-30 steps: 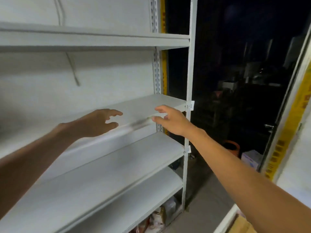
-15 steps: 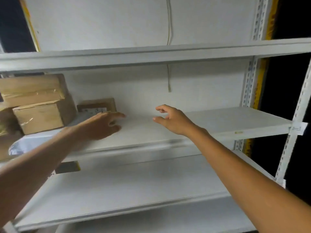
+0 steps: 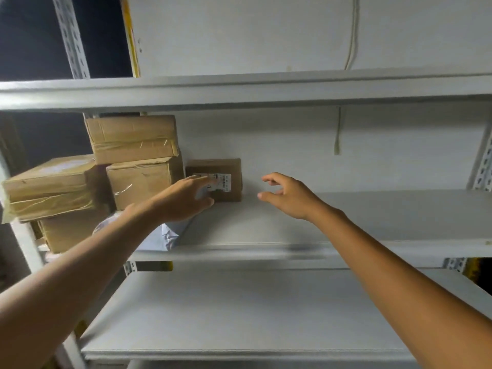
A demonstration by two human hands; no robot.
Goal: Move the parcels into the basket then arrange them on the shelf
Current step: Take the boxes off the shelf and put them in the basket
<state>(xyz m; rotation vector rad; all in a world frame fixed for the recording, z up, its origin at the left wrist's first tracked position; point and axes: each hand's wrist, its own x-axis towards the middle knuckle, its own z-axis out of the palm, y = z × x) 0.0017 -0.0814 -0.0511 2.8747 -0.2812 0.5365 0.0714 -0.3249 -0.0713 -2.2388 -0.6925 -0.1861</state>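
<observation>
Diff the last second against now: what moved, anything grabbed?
The view swung left along the shelf, bringing stacked boxes into sight. The left hand now reaches the small box; contact is unclear, nothing gripped. The right hand stays open over the shelf, both hands empty as before.

We've got the white shelf loaded at its left end: a flat taped box sits on a squarer box, with two more taped boxes stacked far left. Beside them a small labelled box stands upright against the back, a crumpled white mailer bag lying in front
</observation>
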